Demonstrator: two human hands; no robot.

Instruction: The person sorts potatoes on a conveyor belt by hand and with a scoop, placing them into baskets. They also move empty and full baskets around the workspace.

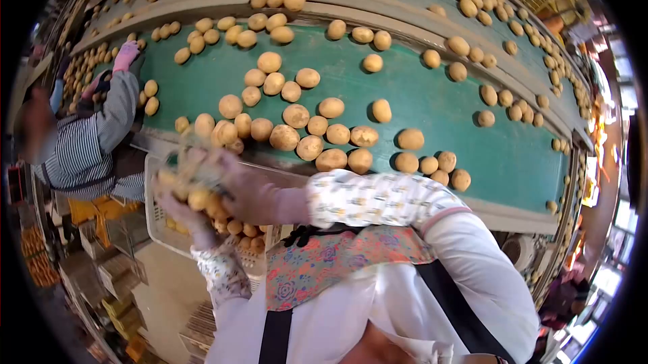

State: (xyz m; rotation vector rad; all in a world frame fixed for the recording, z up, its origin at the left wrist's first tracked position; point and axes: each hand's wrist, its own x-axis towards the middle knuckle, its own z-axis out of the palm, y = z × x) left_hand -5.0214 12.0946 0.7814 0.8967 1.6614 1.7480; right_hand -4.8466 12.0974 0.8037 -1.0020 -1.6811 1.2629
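Note:
Round yellow-brown potatoes [284, 137] lie in rows and loose groups on the green conveyor belt [337, 195]. Both my hands are over a white plastic crate [156, 222] at the belt's near left edge. My left hand [182, 212], palm up, has its fingers around a few potatoes. Blurred by motion, my right hand [246, 188] is beside them, at the same bunch of potatoes; its fingertips are smeared. More potatoes [248, 230] lie in the crate below my hands.
A co-worker [84, 148] in a striped apron and pink gloves reaches over the belt at the left. Beyond a metal divider [378, 20] runs a second belt with potatoes. Stacked crates [115, 269] stand at the lower left. Machine parts [518, 250] are under the belt's right end.

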